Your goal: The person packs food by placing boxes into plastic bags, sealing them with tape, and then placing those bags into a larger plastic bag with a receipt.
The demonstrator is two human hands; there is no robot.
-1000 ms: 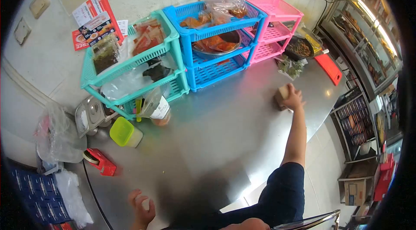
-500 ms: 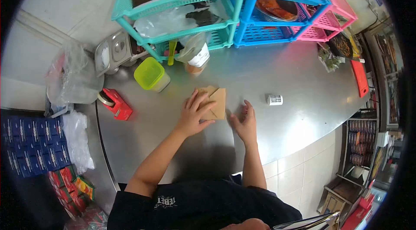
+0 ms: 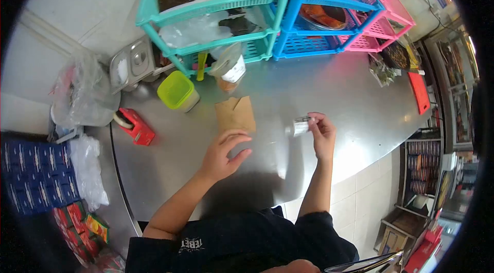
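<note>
A brown kraft paper takeaway box (image 3: 235, 113) with folded top flaps lies on the steel table. My left hand (image 3: 222, 157) is at its near edge, fingers apart and thumb stretched out, holding nothing. To the right, my right hand (image 3: 324, 134) pinches a small white roll of printed labels (image 3: 300, 127) between thumb and fingers, over the table. Beyond the box stands a clear plastic tub (image 3: 229, 70) with a white label and brown contents.
A lime green container (image 3: 176, 90) and a red tape dispenser (image 3: 138, 128) stand left of the box. Teal (image 3: 216, 3), blue (image 3: 332, 3) and pink (image 3: 391, 8) tiered racks with food packs line the back. A red board (image 3: 419, 93) lies at the right edge.
My right hand has moved right and picked up the label roll from the table. My left hand has let go of the box and drawn back towards me.
</note>
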